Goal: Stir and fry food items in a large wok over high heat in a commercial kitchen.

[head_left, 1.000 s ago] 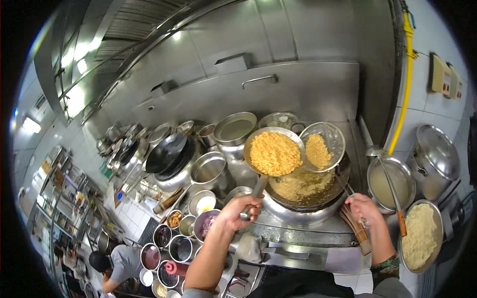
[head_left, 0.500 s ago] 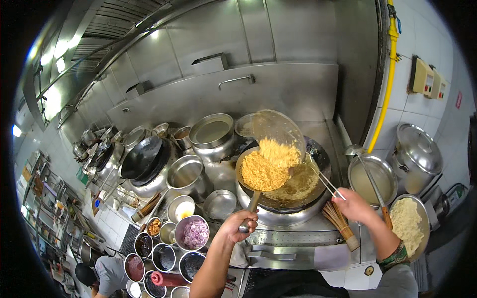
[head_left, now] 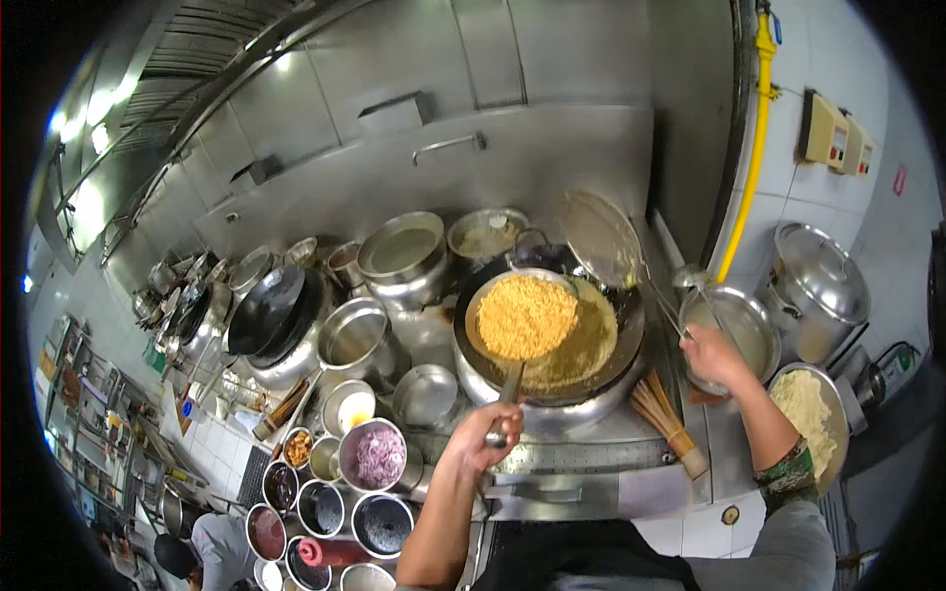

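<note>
My left hand [head_left: 481,435] is closed round the handle of a wide, round skimmer [head_left: 512,382], its bowl heaped with golden fried bits [head_left: 527,317]. That bowl hangs over the left part of a dark wok [head_left: 631,340] with foamy, brownish oil [head_left: 594,340] in it. Closed round thin metal handles, my right hand [head_left: 711,355] holds a round mesh strainer [head_left: 603,236] tilted up above the wok's far right side. Only a few crumbs seem to cling to its mesh.
A bamboo brush [head_left: 670,424] lies right of the wok. Further right stand a pot with a ladle [head_left: 734,320], a lidded pot [head_left: 818,276] and a bowl of pale flour-like stuff [head_left: 803,414]. At left are several ingredient pots, one with sliced onion [head_left: 376,456]. Someone crouches lower left [head_left: 222,547].
The golden bits falling from the mesh strainer now lie in the skimmer. My right hand has moved the strainer up and to the right, away from the skimmer, which sits more level.
</note>
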